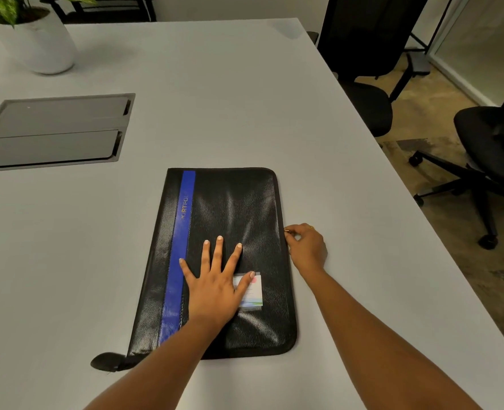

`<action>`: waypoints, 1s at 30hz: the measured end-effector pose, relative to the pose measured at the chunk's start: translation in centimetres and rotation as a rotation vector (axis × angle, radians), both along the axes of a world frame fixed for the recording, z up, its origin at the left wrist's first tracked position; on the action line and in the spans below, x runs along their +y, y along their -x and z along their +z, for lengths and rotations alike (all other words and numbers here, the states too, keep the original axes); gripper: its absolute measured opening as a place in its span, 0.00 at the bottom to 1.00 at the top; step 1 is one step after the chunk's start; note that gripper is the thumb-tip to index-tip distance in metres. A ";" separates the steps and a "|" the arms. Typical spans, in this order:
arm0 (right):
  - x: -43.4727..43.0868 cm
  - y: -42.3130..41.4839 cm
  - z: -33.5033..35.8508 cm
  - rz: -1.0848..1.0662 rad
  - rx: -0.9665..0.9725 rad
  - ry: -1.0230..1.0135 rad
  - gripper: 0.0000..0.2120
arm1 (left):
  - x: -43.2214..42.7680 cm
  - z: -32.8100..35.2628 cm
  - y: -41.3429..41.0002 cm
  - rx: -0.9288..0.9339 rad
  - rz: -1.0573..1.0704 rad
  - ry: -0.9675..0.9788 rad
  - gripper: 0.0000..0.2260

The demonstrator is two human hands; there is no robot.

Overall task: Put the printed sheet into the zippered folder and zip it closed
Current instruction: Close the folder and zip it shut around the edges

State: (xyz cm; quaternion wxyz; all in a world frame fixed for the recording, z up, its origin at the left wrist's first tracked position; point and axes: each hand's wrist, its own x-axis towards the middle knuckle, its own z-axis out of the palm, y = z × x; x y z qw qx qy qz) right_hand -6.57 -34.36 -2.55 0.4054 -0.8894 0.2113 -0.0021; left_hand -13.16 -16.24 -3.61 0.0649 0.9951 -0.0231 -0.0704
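A black zippered folder [236, 208] with a blue stripe lies flat and folded shut on the white table [245, 99]. My left hand [215, 279] presses flat on its cover with fingers spread, partly covering a card in a clear pocket [253, 294]. My right hand [305, 245] is at the folder's right edge, about halfway along, pinching a small gold zipper pull [287, 231]. No printed sheet shows anywhere in view. A black zipper tail [106, 361] sticks out at the folder's near left corner.
A grey cable hatch [55, 128] is set into the table at left. A white pot with a plant [35, 39] stands at the far left corner. Black office chairs [487, 149] stand beyond the table's right edge.
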 end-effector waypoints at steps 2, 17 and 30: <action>0.1 -0.8 0.2 -0.011 -0.002 0.007 0.08 | 0.0 0.0 0.0 -0.005 0.004 0.005 0.32; -0.4 -3.8 2.1 -0.010 0.230 -0.338 0.10 | 0.0 0.1 -0.1 -0.011 0.007 0.010 0.29; -0.1 -6.4 2.7 -0.207 0.386 -0.685 0.06 | 5.0 2.1 -7.1 -0.115 0.060 0.129 0.25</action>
